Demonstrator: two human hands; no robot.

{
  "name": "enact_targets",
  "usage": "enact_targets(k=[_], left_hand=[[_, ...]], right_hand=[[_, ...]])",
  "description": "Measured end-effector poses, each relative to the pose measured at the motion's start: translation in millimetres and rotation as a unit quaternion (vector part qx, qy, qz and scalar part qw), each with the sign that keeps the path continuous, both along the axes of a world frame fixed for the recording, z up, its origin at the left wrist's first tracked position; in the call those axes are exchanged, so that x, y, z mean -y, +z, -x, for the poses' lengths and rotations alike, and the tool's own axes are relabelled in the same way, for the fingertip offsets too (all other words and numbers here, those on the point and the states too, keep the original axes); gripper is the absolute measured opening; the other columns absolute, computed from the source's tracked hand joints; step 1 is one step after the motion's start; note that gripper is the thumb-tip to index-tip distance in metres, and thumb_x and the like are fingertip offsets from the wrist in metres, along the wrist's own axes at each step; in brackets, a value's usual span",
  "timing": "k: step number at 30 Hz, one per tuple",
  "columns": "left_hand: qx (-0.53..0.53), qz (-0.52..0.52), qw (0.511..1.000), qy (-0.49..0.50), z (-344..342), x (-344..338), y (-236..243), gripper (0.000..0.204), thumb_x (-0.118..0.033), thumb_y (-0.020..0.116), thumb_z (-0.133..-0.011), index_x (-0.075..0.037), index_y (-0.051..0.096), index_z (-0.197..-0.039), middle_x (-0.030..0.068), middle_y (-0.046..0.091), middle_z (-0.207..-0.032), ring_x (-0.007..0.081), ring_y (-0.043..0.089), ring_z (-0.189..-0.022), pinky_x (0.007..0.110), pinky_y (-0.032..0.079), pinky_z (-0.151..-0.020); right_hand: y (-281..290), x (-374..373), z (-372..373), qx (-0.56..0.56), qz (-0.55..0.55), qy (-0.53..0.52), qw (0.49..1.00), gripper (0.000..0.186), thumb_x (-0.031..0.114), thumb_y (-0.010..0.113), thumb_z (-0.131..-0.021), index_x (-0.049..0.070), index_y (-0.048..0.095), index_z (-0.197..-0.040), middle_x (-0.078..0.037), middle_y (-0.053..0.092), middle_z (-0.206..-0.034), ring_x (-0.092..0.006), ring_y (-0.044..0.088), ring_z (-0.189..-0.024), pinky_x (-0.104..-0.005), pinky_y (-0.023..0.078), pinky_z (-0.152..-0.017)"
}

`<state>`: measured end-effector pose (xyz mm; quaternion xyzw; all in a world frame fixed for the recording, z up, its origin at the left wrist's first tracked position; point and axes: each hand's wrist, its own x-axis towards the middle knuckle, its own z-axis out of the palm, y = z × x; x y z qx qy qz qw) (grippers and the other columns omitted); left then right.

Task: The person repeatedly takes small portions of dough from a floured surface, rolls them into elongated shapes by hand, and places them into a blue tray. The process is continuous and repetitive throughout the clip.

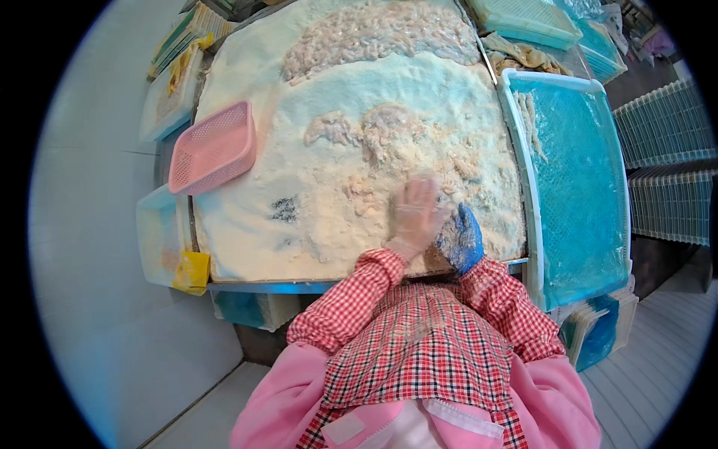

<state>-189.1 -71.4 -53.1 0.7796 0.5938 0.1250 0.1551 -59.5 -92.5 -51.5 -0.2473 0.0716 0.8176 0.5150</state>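
Note:
My left hand (417, 212), in a thin clear glove, reaches over the white powder with its fingers stretched out and slightly blurred. Beside it, my right hand (460, 238) wears a blue glove caked with powder. Its fingers are curled in toward the left hand, and whatever they hold is hidden. Both hands are low over the near right part of a powder-covered table (262, 247). Just beyond them lie powder-coated pale pink raw pieces (389, 123), some clumped together. A larger heap of wet pale pieces (381, 37) spreads along the far side.
A pink perforated basket (213, 150) sits on the table's left edge. On the right is a white-framed tray (576, 187) lined with blue mesh, a few coated strips (529, 127) along its left side. Stacked trays (531, 22) stand far right; a yellow cloth (192, 272) hangs near left.

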Motion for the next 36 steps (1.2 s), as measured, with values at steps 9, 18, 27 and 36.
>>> enact_targets(k=[9,18,27,36], left_hand=[[0.326,0.208,0.891,0.239,34.3,23.0,1.5,0.058,-0.040,0.038,-0.098,-0.004,0.031,-0.143,0.0181,0.035,-0.146,0.0305,0.029,-0.137,0.042,0.015,-0.114],[0.023,-0.039,0.999,0.007,5.4,20.9,4.9,0.064,-0.040,0.047,-0.091,-0.007,0.032,-0.143,0.0143,0.035,-0.146,0.0330,0.028,-0.136,0.053,0.013,-0.111],[-0.069,-0.076,0.994,0.034,140.5,2.7,-28.7,0.055,-0.025,0.063,-0.081,-0.004,0.048,-0.129,0.0179,0.048,-0.133,0.0338,0.043,-0.123,0.046,0.032,-0.105],[-0.107,0.098,0.989,-0.001,166.1,-49.4,3.5,0.026,-0.017,0.067,-0.078,-0.011,0.064,-0.103,0.0105,0.062,-0.096,0.0301,0.059,-0.095,0.040,0.048,-0.080]], right_hand=[[-20.4,-15.5,-10.2,0.108,-0.022,0.101,0.989,0.040,0.045,0.043,-0.097,0.011,0.058,-0.109,-0.001,0.065,-0.083,-0.0142,0.061,-0.066,-0.0285,0.054,-0.065],[-6.0,-1.5,-10.6,0.053,0.079,0.097,0.991,0.037,0.037,0.047,-0.097,0.008,0.056,-0.118,-0.003,0.063,-0.096,-0.0156,0.060,-0.076,-0.0303,0.052,-0.064],[89.8,-55.3,-209.1,0.556,0.067,0.097,0.823,0.037,0.038,0.047,-0.097,0.009,0.055,-0.119,0.000,0.058,-0.081,-0.0103,0.057,-0.061,-0.0257,0.045,-0.045],[35.9,-70.0,-260.7,0.524,-0.026,0.153,0.837,0.065,0.055,0.033,-0.096,0.008,0.037,-0.141,-0.011,0.056,-0.127,-0.0254,0.057,-0.109,-0.0396,0.045,-0.091]])
